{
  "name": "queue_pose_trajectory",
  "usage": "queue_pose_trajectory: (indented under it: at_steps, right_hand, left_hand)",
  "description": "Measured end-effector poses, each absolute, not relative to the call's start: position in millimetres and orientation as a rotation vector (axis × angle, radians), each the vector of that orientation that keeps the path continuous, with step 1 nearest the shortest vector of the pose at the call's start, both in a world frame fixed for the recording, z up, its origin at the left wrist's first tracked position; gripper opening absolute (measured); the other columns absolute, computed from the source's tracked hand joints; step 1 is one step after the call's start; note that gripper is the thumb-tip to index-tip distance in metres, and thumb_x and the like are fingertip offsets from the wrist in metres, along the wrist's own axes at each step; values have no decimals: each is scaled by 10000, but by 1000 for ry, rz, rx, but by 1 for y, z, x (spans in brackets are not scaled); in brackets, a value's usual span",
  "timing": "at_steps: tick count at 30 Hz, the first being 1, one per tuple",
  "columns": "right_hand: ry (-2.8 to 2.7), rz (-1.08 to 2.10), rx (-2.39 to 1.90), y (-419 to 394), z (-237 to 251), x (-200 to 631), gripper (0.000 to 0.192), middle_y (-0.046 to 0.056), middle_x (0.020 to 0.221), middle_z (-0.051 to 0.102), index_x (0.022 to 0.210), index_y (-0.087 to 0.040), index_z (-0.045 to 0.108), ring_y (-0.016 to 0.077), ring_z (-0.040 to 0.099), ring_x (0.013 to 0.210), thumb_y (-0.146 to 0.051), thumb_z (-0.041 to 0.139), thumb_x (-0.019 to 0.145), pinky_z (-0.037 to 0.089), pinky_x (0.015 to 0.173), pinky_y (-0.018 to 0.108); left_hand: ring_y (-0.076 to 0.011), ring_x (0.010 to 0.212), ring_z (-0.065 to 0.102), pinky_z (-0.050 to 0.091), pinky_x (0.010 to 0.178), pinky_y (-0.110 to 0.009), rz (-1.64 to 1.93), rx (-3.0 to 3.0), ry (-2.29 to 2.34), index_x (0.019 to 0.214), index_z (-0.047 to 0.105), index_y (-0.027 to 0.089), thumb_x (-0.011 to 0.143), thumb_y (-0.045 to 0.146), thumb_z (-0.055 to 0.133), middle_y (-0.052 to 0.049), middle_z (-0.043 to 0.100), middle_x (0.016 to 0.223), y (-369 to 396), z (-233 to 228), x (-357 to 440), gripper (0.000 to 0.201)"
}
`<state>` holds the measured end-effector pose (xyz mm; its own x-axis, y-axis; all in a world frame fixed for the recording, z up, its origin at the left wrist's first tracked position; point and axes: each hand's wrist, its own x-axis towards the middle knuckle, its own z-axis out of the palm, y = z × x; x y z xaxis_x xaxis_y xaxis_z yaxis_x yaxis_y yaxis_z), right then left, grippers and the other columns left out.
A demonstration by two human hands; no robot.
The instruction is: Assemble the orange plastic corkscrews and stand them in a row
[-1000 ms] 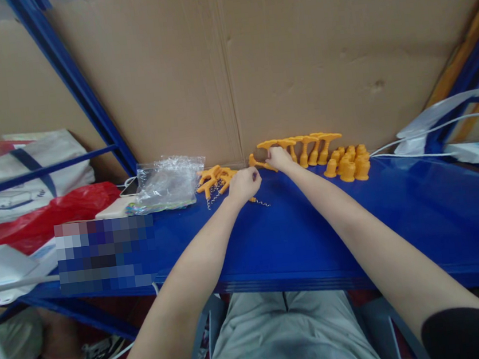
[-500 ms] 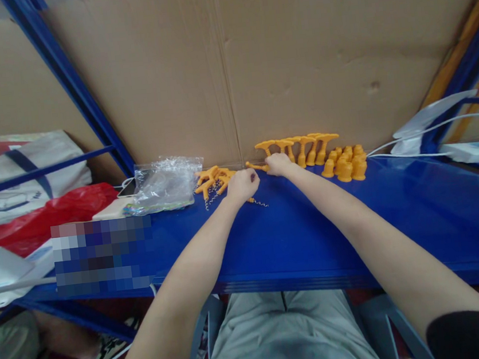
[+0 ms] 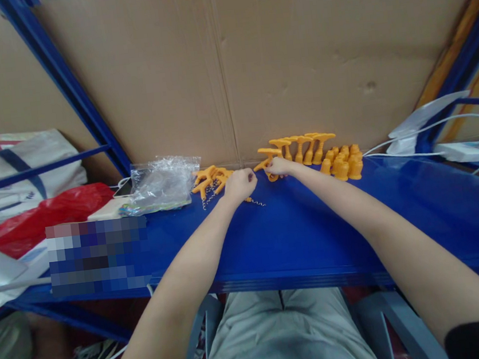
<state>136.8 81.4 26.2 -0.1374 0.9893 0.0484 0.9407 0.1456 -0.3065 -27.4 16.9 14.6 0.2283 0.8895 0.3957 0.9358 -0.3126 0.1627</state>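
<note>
Right hand [image 3: 279, 166], frame centre: fingers closed on orange plastic T-handle piece [image 3: 269, 164], held just above blue shelf [image 3: 314, 228]. Left hand [image 3: 239, 184] curled, pinching small metal corkscrew spiral [image 3: 256, 202] lying on shelf. Plastic looks light, rigid; spiral thin, pointed, springy, so best gripped by shank. Finished orange pieces [image 3: 305, 146] stand to right; loose ones [image 3: 209, 178] to left.

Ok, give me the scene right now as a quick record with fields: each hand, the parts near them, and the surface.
left hand: closed on a small part with a wire corkscrew sticking out
right hand: gripping an orange T-handle piece
standing handles: upright row by the cardboard
orange caps: cluster right of that row
loose orange parts: pile left of the left hand
plastic bag: further left
surface: blue shelf
</note>
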Motion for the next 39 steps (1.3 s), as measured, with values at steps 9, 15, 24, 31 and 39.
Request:
queue_pose_trajectory:
  at_steps: [9, 15, 24, 31, 39]
  right_hand:
    - [-2273, 436, -1791, 75, 27, 149, 265, 24, 677, 690, 1008, -143, 764, 87, 527, 444, -348, 597, 993, 439, 475, 205]
    - [-2359, 377, -1821, 76, 34, 159, 309, 58, 761, 734, 1021, -107, 789, 97, 570, 482, -371, 638, 967, 464, 501, 214]
    - [-2395, 119, -1769, 65, 27, 159, 306, 88, 952, 775, 1161, -132, 742, 182, 718, 760, -329, 678, 936, 523, 659, 242]
    - [-2541, -435, -1450, 54, 25, 156, 295, 135, 1235, 691, 1199, -179, 742, 255, 676, 1124, -284, 541, 1009, 482, 892, 311]
    - [-2064, 12, -1419, 83, 39, 160, 322, 103, 1019, 745, 1056, -114, 747, 208, 664, 929, -365, 548, 1019, 463, 815, 265]
  left_hand:
    - [-256, 1163, 673, 515, 1025, -346, -566, -2415, -1686, 1123, 741, 163, 949, 213, 521, -111, 751, 1186, 29, 5, -34, 285]
    - [-267, 1327, 591, 463, 1135, -380, -321, -2475, -1730, 1346, 653, 172, 952, 266, 540, -95, 664, 1415, 37, -3, -40, 421]
    - [-293, 1365, 574, 454, 1161, -447, -243, -2491, -1763, 1381, 667, 212, 978, 293, 515, -91, 642, 1455, 32, 2, -38, 439]
    - [-269, 1376, 561, 448, 1159, -438, -236, -2489, -1777, 1381, 658, 254, 975, 317, 513, -56, 637, 1464, 32, 1, -39, 436]
    - [-293, 1364, 563, 443, 1152, -476, -283, -2505, -1763, 1335, 688, 240, 965, 304, 520, -93, 644, 1445, 33, 0, -40, 412]
